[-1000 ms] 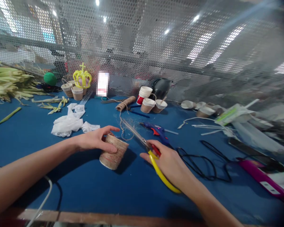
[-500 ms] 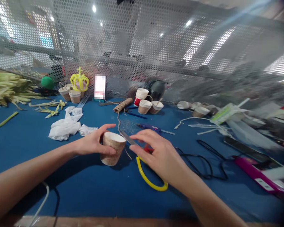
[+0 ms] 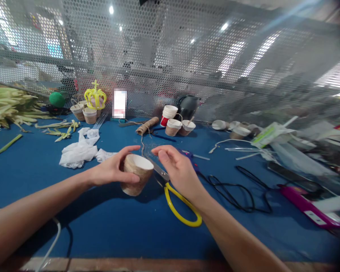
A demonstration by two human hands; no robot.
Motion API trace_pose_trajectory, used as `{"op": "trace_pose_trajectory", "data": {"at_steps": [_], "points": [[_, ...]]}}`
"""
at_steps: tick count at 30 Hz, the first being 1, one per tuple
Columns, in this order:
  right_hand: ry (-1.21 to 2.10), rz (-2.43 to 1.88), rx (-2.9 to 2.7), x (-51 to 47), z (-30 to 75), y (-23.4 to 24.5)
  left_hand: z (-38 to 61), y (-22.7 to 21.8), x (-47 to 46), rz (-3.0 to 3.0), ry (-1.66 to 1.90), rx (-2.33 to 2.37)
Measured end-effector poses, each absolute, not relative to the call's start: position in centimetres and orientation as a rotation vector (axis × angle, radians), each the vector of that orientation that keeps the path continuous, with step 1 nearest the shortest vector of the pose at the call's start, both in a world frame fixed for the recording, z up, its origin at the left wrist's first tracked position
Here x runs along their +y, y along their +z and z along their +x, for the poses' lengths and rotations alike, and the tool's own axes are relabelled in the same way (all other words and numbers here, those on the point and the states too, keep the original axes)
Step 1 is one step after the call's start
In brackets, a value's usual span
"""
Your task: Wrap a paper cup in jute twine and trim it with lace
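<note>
My left hand [image 3: 112, 169] grips a paper cup wrapped in brown twine [image 3: 136, 175], tilted with its white mouth facing right, low over the blue table [image 3: 102, 226]. My right hand [image 3: 178, 170] hovers just right of the cup with fingers loosely apart and holds nothing. Yellow-handled scissors [image 3: 180, 202] lie on the table under that hand, blades pointing toward the cup. A strand of twine [image 3: 142, 143] runs from the cup back to a twine roll [image 3: 147, 125].
White crumpled cloth [image 3: 81, 151] lies left. Several small cups [image 3: 175, 124] and a yellow crown [image 3: 95, 98] stand near the mesh wall. Green leaves [image 3: 5, 102] are far left. A blue glue gun [image 3: 190, 154], a black cable [image 3: 235, 190] and a pink box [image 3: 314, 211] lie right.
My right hand has laid down the scissors and moved up toward the cup's mouth. My left hand has lifted the cup and turned its mouth to the right.
</note>
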State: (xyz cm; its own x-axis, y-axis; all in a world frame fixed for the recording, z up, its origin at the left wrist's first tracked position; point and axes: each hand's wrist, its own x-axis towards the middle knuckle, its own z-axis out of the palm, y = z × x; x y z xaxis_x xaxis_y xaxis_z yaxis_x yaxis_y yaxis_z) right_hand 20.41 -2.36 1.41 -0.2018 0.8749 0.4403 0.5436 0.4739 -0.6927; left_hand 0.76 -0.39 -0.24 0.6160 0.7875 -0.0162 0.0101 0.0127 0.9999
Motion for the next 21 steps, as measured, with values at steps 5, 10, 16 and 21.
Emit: {"op": "trace_pose_trajectory", "data": {"at_steps": [5, 10, 16, 21], "points": [[0.704, -1.606, -2.239, -1.4, 20.9, 1.3, -1.6, 2.4, 0.3, 1.248, 0.961, 0.518], [0.601, -1.611, -2.283, 0.6, 19.1, 0.7, -2.5, 2.4, 1.4, 1.116, 1.099, 0.565], [0.871, -1.444, -2.367, 4.7, 16.2, 0.9, -1.8, 1.1, 1.6, 1.07, 0.939, 0.506], [0.803, -1.494, -2.183, 9.6, 16.7, 2.5, -1.5, 0.9, 1.3, 1.123, 0.885, 0.465]]}}
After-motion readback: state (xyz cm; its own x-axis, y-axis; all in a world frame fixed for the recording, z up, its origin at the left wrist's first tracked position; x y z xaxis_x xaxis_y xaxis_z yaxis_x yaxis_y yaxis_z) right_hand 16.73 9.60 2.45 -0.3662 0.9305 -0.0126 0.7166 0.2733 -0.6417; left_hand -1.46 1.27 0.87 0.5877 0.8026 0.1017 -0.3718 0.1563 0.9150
